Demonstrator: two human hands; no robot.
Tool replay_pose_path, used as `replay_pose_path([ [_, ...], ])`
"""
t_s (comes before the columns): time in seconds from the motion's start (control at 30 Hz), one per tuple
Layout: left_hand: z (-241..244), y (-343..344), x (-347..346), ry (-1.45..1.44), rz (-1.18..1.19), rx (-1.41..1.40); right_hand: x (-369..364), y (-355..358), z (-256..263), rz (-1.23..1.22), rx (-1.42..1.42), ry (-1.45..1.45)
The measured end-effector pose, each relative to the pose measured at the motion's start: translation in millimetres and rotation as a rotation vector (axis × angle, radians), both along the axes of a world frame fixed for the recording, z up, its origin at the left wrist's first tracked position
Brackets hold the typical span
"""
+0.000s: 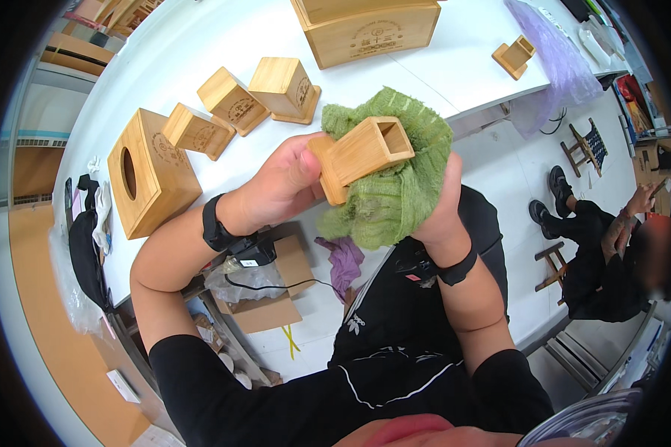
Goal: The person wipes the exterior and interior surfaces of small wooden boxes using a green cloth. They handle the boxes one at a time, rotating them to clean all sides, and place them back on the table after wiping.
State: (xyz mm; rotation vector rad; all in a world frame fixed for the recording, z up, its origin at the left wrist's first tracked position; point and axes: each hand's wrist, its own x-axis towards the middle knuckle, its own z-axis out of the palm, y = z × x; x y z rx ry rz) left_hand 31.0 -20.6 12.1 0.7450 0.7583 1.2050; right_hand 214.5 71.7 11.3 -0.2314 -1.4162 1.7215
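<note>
Near the table's front edge I hold a small wooden holder (363, 151) with a square opening at one end and a flat base at the other. My left hand (288, 181) grips it by the base, thumb on the near side. A green cloth (388, 207) is bunched behind and under the holder. My right hand (444, 201) has hold of this cloth from the right, its fingers mostly hidden behind the folds. Beyond my hands, three similar wooden holders (282, 84) stand in a row beside a wooden tissue box (151, 173) with an oval slot.
A larger engraved wooden box (374, 36) is at the back of the white table (425, 84). Another small wooden holder (514, 56) lies near purple plastic film (565, 72). Below are an open cardboard box (263, 318) and a purple cloth (344, 262). A person (598, 251) sits at right.
</note>
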Motion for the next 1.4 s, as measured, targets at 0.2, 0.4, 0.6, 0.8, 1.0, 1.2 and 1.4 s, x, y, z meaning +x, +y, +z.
replay_pose_path([
  [0.2, 1.3, -1.9, 5.6, 0.076, 0.052, 0.048, 7.2, 6.1, 1.4, 0.174, -0.323, -0.01],
  [0.4, 9.1, -2.8, 9.0, 0.556, 0.395, 0.247, -1.7, 5.4, 4.3, 0.006, 0.033, -0.098],
  [0.6, 4.2, -0.3, 13.2, 0.862, 0.629, 0.585, -1.9, 10.0, -3.9, -0.057, -0.061, -0.055],
  [0.8, 1.4, -1.1, 16.1, 0.862, 0.67, 0.546, -5.7, 7.0, -4.6, 0.007, 0.01, -0.211],
  [1.0, 0.1, 4.7, 13.4, 0.691, 0.525, 0.55, -8.9, 2.6, -7.1, -0.064, 0.148, -0.159],
  [1.2, 3.3, 7.0, 7.4, 0.389, 0.403, 0.375, -7.5, 7.0, -3.7, -0.007, -0.028, -0.083],
  [1.4, 9.7, 11.7, 6.6, 0.379, 0.389, 0.306, -7.2, 11.8, -6.8, -0.051, 0.055, -0.11],
])
